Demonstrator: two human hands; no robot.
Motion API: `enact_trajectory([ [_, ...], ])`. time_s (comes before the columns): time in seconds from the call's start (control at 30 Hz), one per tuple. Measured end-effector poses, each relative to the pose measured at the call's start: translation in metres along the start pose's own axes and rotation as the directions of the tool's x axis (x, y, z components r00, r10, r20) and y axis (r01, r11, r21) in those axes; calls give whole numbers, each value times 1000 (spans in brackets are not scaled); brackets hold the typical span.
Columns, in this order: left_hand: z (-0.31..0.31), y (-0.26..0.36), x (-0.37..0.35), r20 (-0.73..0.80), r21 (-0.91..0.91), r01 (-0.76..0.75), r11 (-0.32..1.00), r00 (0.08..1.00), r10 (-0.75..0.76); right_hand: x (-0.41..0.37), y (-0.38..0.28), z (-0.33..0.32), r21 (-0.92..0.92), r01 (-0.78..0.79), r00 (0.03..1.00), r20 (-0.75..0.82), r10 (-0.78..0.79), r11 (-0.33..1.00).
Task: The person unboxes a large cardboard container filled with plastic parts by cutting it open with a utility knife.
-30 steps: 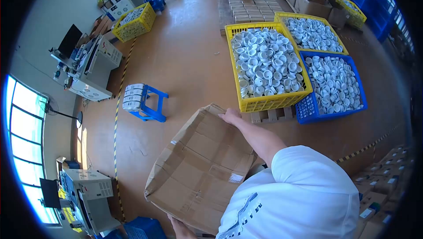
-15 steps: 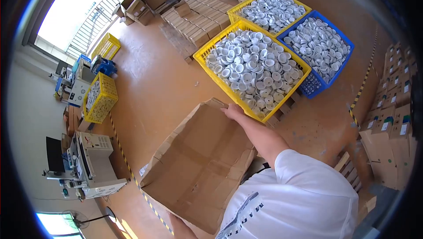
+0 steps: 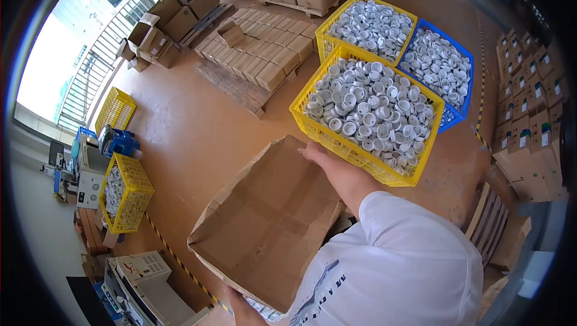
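A large, creased cardboard sheet with raised edges, like a shallow tray (image 3: 267, 215), is held tilted in front of my white shirt. My right hand (image 3: 314, 153) grips its upper right edge, close to the near yellow crate (image 3: 360, 166). At the lower edge my left hand (image 3: 239, 307) holds the cardboard, with its fingers partly hidden. Something white and patterned (image 3: 262, 310) shows under that lower edge, too small to make out. White round cup-like parts (image 3: 369, 106) fill the near yellow crate.
Another yellow crate (image 3: 323, 27) and a blue crate (image 3: 452, 119) hold similar parts. Small cartons (image 3: 270, 75) lie on a pallet (image 3: 231, 92). At left are machines (image 3: 91, 172) and a filled yellow basket (image 3: 135, 202); stacked cartons (image 3: 523, 145) stand at right, near a wooden pallet (image 3: 488, 221).
The view has turned, so the crates appear farther right and the left machines lower. The cardboard remains in both hands, its lower left corner slightly higher in the picture.
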State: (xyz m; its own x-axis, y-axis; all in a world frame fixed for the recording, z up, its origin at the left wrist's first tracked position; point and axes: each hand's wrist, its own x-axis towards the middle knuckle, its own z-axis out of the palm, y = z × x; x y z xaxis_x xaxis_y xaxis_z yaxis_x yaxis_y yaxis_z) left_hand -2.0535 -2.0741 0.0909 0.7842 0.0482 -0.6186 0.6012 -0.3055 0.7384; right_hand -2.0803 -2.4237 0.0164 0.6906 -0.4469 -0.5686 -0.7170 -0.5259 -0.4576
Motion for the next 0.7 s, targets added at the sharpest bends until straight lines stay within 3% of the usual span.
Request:
enact_trajectory([
  [0.03,-12,23,22,24,-4,-14,1000,1000,14,6,-33,1,-36,25,985,-172,-31,999],
  [0.07,-24,32,45,47,-4,-12,1000,999,13,17,-66,5,-84,57,969,-234,-75,995],
  [0.1,-40,40,63,67,15,-4,1000,998,3,28,-91,8,-77,33,970,-239,-51,997],
  [0.17,-76,71,102,94,68,-5,998,996,-1,43,-153,-4,126,61,995,-82,-51,990],
  [0.3,-126,133,210,166,151,-26,988,986,1,61,-254,-9,211,10,995,-95,10,977],
  [0.4,-158,182,301,204,183,-35,982,979,-3,133,-301,35,256,43,983,-182,5,966],
  [0.47,-192,222,376,195,200,-31,979,981,-8,187,-358,60,249,-42,985,-153,82,968],
  [0.53,-281,266,455,91,163,5,987,996,-20,247,-434,91,127,6,935,-353,40,992],
  [0.63,-519,253,514,-268,-67,129,989,953,-142,341,-541,111,271,-25,992,-110,57,962],
  [0.67,-582,235,515,-365,-184,150,971,907,-209,330,-592,104,311,-56,996,-44,74,949],
  [0.7,-632,199,536,-428,-294,155,943,861,-274,394,-588,140,290,64,992,-127,-28,955],
])
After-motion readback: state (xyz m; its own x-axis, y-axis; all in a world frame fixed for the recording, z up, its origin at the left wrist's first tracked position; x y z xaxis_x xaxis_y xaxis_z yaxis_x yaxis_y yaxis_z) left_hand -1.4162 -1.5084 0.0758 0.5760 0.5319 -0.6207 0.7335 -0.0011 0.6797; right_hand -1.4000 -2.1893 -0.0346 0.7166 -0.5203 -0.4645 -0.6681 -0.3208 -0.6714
